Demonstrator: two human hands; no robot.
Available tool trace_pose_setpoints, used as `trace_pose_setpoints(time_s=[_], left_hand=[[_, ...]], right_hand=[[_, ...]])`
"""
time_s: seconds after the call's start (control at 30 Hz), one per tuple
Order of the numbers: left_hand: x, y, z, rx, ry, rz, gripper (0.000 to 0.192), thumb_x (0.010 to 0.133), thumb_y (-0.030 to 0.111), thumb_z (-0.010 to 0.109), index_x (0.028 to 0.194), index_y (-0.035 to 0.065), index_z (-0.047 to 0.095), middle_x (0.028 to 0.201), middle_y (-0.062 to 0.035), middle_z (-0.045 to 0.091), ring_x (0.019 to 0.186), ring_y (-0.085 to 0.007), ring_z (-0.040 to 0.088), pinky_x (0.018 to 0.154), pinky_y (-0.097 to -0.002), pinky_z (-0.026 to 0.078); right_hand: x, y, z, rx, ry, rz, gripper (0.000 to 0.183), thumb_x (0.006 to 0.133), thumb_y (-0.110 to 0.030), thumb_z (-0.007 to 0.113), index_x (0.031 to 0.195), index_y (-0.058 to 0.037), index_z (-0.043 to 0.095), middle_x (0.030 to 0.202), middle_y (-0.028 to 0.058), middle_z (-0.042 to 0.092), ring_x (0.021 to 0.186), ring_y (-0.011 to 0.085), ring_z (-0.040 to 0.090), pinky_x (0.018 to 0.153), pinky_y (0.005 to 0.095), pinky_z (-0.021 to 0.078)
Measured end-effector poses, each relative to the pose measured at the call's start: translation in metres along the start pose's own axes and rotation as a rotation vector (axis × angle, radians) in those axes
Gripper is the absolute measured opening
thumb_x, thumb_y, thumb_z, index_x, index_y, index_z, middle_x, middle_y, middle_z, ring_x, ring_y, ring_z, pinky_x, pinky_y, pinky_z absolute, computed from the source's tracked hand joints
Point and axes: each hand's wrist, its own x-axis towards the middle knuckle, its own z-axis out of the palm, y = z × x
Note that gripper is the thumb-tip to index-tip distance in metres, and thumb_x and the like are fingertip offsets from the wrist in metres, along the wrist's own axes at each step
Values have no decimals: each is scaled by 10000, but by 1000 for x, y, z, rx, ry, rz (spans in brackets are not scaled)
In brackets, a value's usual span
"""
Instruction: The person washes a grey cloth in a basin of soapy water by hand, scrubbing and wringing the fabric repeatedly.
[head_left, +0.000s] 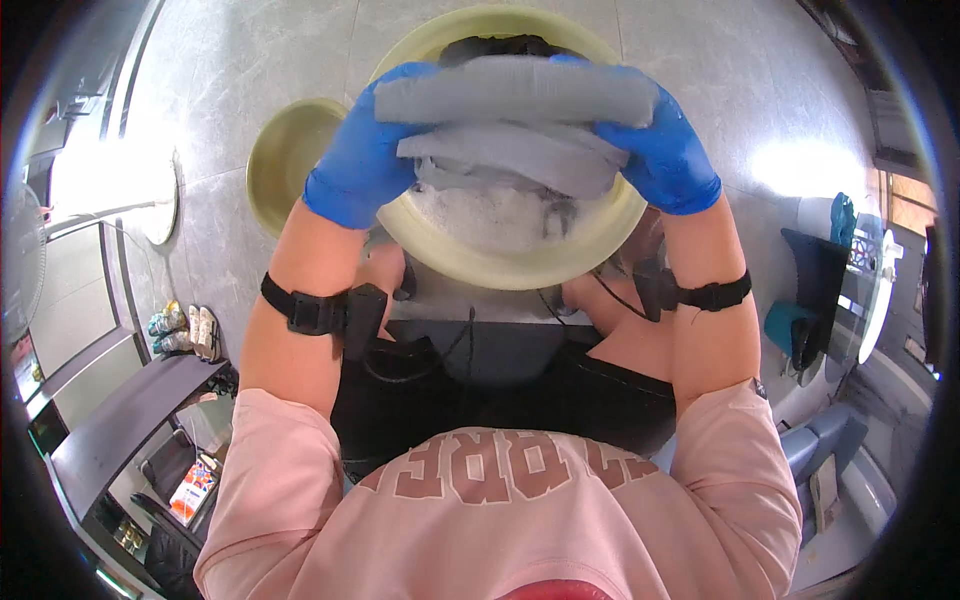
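Note:
My left hand (367, 146) and my right hand (664, 150), both in blue rubber gloves, grip opposite ends of a grey cloth garment (517, 94). A wide ribbed band runs along its top, and its lower folds hang wet-looking and slightly blurred. The garment is held above a large pale yellow-green basin (517, 274). White soapy foam (487, 214) covers the water in the basin's near part. Black cloth (502, 46) lies at the basin's far side, partly hidden behind the grey garment. My fingertips are mostly covered by the fabric.
A smaller yellow-green basin (262, 169) stands on the grey tile floor (225, 142) at the left. Shoes (202, 330) sit beside a dark bench (127, 427). A pedestal fan base (165, 199) is further left. A blue-grey seat (825, 435) stands at the right.

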Motion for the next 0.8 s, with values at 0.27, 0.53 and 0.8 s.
trace_pose_setpoints(time_s=[0.27,0.53,0.8], left_hand=[[-23,22,4,228,-303,148,484,952,429,573,1101,-29,615,1347,-250,565,1290,-337,518,1129,-454,382],[2,11,26,351,-223,-113,682,760,159,816,1362,4,535,1364,-153,578,1279,-260,523,1101,-379,395],[-11,-10,25,1351,-98,-23,776,562,230,977,1225,6,642,1124,-127,693,1019,-229,654,933,-363,517]], right_hand=[[3,-11,-14,-207,-286,-345,294,840,94,640,1003,-135,725,1280,160,617,1213,329,580,1052,423,458],[-31,-32,49,-1032,-290,-500,332,756,-62,754,1079,-137,738,1215,181,640,1082,384,639,930,431,529],[-28,-3,3,-1183,-380,-489,442,703,14,702,1130,-99,685,1303,164,595,1174,378,588,983,427,495]])
